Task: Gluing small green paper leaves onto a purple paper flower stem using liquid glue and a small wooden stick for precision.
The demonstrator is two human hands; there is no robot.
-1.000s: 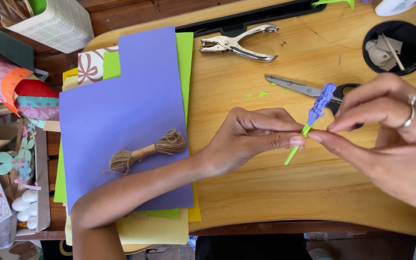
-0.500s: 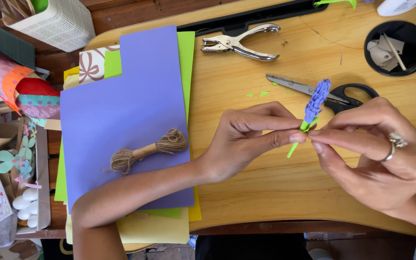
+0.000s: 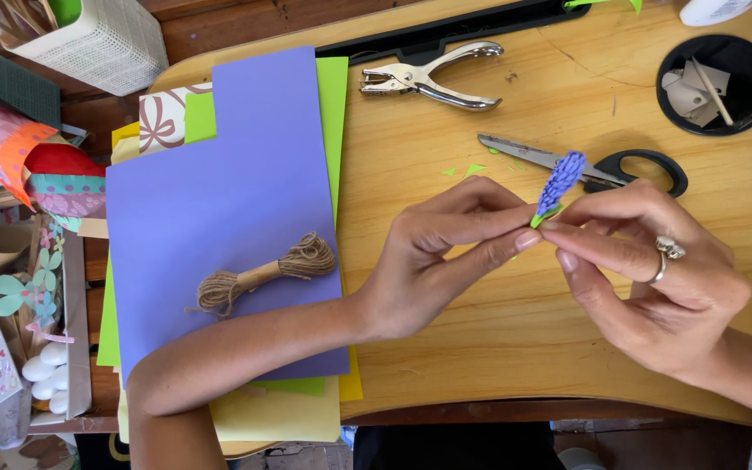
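Both hands point(image 3: 428, 252) point(image 3: 654, 270) pinch a paper flower point(image 3: 559, 184); black cup point(image 3: 746, 113) holds scraps point(image 3: 694, 91).

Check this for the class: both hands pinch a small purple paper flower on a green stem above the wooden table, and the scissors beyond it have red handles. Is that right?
One detail is wrong. In the head view the scissors have black handles, not red. The rest holds: the left hand and right hand both pinch the small purple paper flower on its green stem above the wooden table.
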